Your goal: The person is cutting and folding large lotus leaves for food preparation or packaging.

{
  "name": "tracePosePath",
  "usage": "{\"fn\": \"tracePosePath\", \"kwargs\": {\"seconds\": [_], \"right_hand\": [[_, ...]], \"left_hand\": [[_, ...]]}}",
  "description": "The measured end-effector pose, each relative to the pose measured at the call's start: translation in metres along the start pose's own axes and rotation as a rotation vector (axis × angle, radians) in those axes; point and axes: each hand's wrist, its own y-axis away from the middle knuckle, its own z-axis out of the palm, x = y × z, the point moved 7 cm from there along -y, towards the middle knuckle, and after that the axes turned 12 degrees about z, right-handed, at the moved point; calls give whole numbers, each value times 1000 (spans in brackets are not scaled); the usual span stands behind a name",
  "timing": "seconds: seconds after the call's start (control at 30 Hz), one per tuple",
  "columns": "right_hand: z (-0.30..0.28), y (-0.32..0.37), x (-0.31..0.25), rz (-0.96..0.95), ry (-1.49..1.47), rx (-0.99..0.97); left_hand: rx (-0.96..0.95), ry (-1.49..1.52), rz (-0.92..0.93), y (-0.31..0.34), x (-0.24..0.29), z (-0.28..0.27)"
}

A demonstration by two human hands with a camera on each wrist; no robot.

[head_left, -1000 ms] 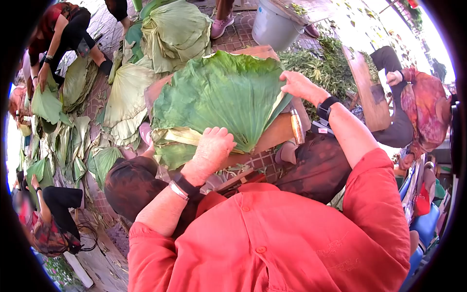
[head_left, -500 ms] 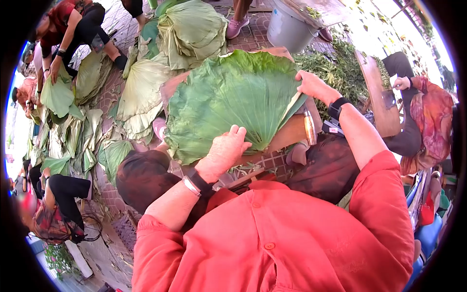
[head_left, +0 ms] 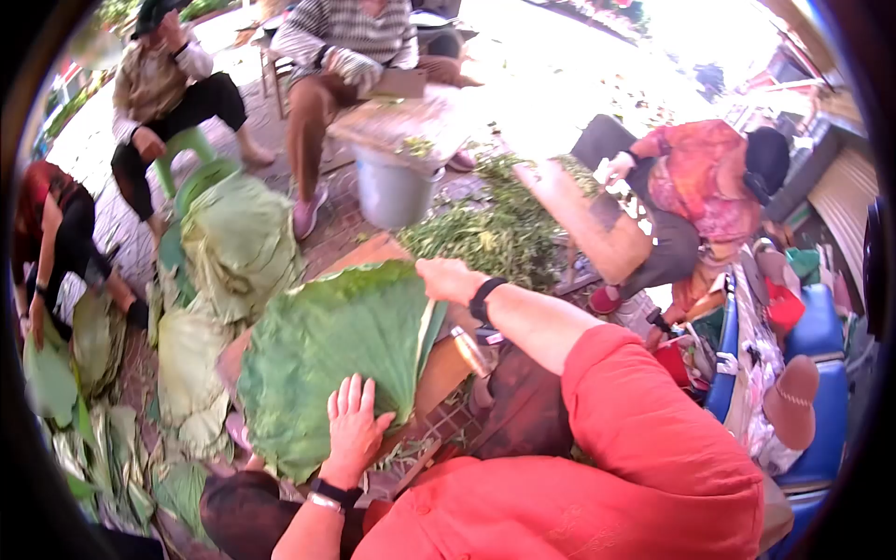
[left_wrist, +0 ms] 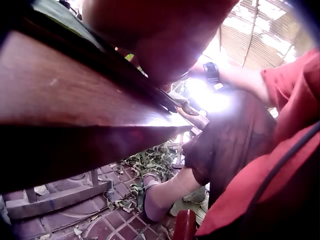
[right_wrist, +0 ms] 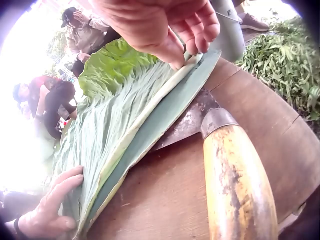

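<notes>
A large green lotus leaf, folded into a fan shape, lies over a wooden board in front of me. My left hand rests on the leaf's near part with its fingers spread; in the right wrist view that same hand lies by the narrow end. At the far right corner, my right hand pinches the leaf's edge between thumb and fingers. The right wrist view shows a folded pale edge under the thumb. Beside it lies a knife with a wooden handle, its blade partly hidden beneath the leaf.
Beyond the board stand a grey bucket and a heap of cut green leaves. Stacked pale leaves lie to the left. Several people sit or bend around, one at the right beside another plank. Blue chairs stand right.
My left hand has gone from curled at the leaf's near edge to spread flat on it. A yellowish flap there is no longer visible. The right hand keeps its corner; the head view has swung right.
</notes>
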Motion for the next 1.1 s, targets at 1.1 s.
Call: {"fn": "tracePosePath", "kwargs": {"seconds": [1.1], "right_hand": [[70,-14,-115,-547,73,248]], "left_hand": [[-49,-20,-17,6,-6,10]]}}
